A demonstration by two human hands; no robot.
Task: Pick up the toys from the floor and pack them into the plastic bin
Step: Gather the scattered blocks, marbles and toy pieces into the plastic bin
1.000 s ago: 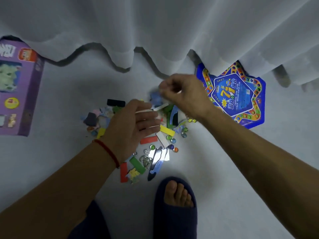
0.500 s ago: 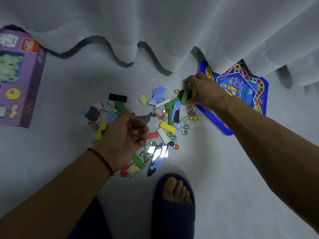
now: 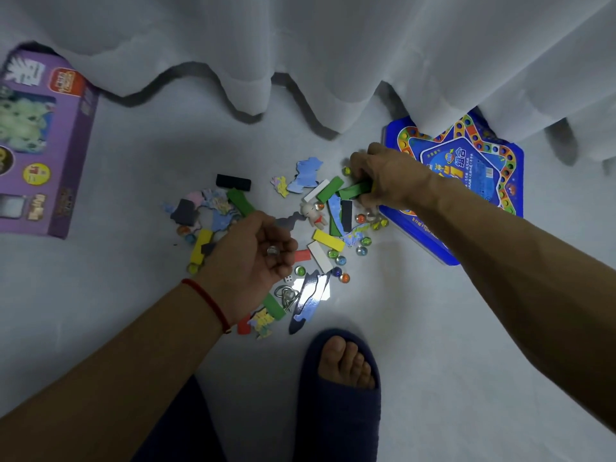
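Note:
A scatter of small toys lies on the pale floor: coloured wooden blocks, glass marbles [image 3: 363, 241], puzzle pieces [image 3: 306, 173], a small figurine [image 3: 313, 213], a die and a metal ring puzzle [image 3: 287, 295]. My right hand [image 3: 383, 178] is at the pile's far right side, its fingers curled round a green block [image 3: 355, 190]. My left hand [image 3: 253, 258] hovers over the pile's left half, fingers curled in, cupping a small shiny marble [image 3: 272, 251]. No plastic bin is in view.
A blue game board box [image 3: 473, 168] lies at the right, partly under a white curtain [image 3: 333, 61]. A purple toy box [image 3: 40, 145] lies at the far left. My foot in a dark slipper [image 3: 340, 388] stands just below the pile.
My right hand went from above the pile's middle down to its right side and took hold of the green block. My left hand curled its fingers in and drew back slightly.

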